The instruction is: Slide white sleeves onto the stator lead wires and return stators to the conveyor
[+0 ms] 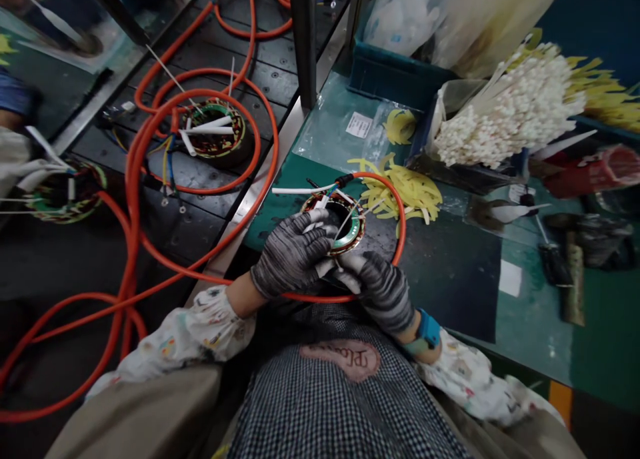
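Observation:
A motor stator [357, 227], a ring with copper windings and a green inner face, sits on the dark mat just in front of me. My left hand [297, 251], in a grey striped glove with white fingertips, is closed over its left and near edge. Low at the near side, my right hand [384, 287] in a matching glove has its fingers pinched together close to the left thumb. Whatever lies between those fingertips is too small to make out. White sleeves [295, 190] and thin wires stick up from the stator, and an orange cable [401, 219] loops around it.
Yellow strips [407, 191] lie behind the stator. A bundle of thin white sleeves [510, 112] stands beside blue bins [390, 76]. Tools, including a black-handled screwdriver [555, 262], lie right. Another stator [220, 136] rests on the roller conveyor [270, 66]; a co-worker's sleeve [13, 152] shows left.

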A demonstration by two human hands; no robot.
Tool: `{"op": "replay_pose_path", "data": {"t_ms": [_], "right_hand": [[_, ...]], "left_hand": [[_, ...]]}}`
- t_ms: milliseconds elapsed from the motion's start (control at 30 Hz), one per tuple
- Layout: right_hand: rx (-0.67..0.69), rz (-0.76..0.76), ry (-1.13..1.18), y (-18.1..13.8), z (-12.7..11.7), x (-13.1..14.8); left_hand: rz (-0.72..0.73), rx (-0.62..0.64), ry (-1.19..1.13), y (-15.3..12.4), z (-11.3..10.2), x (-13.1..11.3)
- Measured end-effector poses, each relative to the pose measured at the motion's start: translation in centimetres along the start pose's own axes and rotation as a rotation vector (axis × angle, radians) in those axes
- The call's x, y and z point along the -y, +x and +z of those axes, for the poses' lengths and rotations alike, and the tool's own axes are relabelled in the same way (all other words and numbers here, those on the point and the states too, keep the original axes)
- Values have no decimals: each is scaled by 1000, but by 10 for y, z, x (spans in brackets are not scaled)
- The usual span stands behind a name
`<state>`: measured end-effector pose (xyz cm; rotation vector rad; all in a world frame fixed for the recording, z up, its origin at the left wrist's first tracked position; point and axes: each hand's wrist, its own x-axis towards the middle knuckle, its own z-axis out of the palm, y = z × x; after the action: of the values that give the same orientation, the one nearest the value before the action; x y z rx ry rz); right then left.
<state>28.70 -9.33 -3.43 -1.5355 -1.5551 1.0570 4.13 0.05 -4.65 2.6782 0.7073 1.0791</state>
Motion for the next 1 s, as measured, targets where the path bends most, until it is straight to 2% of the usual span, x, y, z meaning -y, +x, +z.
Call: {"op": "replay_pose_path", "data": {"t_ms": [100, 200, 267, 367, 433, 533, 767, 867, 933, 1000], "right_hand": [[-119, -69, -159, 24, 6, 4], [-101, -156, -240, 43, 9, 14], [-84, -177, -160, 53, 9, 20], [-80, -123, 95, 62, 4, 24], [-4, -89, 208, 63, -3, 25], [97, -116, 200, 61, -13, 23], [46, -189, 155, 60, -15, 16], [40, -196, 129, 60, -13, 13], [58, -248, 130, 59, -13, 8], [135, -320, 135, 55, -11, 0]], "left_hand": [[-4, -19, -64, -3, -1, 4], [-31, -39, -77, -5, 2, 5], [-51, -33, -79, -6, 4, 5], [-56, -15, -90, -7, 7, 5], [-47, -10, -77, -8, 8, 5], [-41, -23, -51, -9, 8, 6], [-55, 31, -81, -9, 6, 7], [-43, 5, -94, -11, 7, 8], [-61, -11, -123, -13, 9, 8], [-81, -10, -149, -14, 10, 8]]}}
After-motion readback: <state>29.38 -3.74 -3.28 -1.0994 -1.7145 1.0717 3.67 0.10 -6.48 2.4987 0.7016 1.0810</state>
